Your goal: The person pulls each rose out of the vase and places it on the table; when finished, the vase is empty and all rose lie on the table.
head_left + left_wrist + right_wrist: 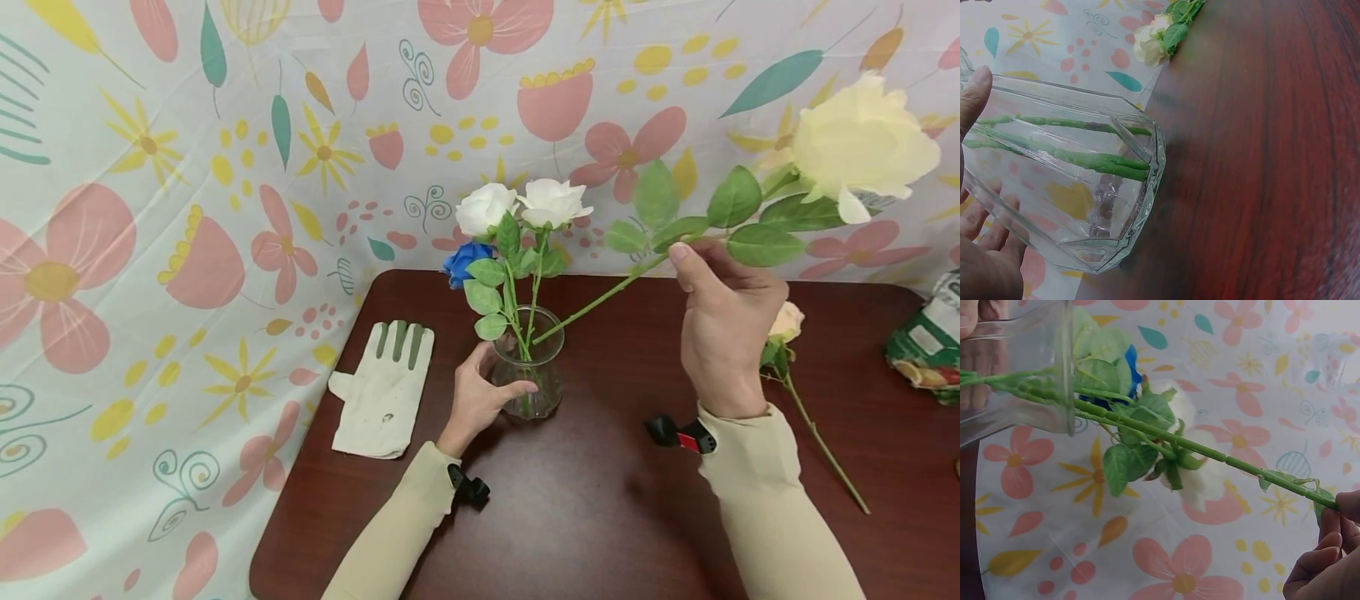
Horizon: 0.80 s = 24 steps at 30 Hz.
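My left hand grips a clear glass vase around its side, thumb in front. In the left wrist view, green stems show through the faceted glass. Two white roses and a blue rose stand in the vase. My right hand pinches the leafy stem of a large pale yellow rose. That rose leans far right, its lower stem passing into the vase's mouth. How deep its end reaches is hard to tell among the other stems.
A white glove with grey-green finger stripes lies left of the vase. On the right, a peach rose lies on the dark red-brown table. A green and white package stands at the far right. Behind hangs a flower-patterned cloth.
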Each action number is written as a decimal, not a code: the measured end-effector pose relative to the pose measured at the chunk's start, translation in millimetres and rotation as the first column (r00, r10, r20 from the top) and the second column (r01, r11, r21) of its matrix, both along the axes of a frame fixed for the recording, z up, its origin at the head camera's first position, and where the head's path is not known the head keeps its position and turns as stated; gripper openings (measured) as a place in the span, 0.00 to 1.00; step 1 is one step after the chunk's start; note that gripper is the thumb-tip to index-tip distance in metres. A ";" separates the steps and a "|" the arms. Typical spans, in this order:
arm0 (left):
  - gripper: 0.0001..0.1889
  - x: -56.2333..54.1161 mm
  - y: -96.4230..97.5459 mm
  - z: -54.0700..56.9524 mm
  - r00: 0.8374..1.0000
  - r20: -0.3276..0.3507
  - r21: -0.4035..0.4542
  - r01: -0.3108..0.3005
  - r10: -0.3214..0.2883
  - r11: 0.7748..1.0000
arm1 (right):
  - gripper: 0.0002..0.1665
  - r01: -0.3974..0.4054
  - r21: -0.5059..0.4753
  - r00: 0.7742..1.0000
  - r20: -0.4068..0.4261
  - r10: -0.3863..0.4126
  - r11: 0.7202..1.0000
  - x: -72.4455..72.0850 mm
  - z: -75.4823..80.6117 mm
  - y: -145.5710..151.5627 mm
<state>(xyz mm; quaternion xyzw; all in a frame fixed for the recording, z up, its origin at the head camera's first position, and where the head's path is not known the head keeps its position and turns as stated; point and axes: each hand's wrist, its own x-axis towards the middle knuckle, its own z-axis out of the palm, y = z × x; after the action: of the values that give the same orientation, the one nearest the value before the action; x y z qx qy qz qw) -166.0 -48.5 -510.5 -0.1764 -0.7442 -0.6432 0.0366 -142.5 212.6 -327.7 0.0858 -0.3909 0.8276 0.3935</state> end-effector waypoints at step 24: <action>0.44 0.7 1.7 2.0 1.000 0.010 0.032 0.006 -0.006 0.999 | 0.06 0.156 -0.074 0.988 -0.005 -0.157 0.985 34.6 27.2 49.5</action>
<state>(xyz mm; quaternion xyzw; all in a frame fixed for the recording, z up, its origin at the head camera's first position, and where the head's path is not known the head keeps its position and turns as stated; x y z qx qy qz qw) -165.3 -46.8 -508.5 -0.1749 -0.7335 -0.6560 0.0336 -107.9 262.1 -300.4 0.0447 -0.3636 0.8075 0.4624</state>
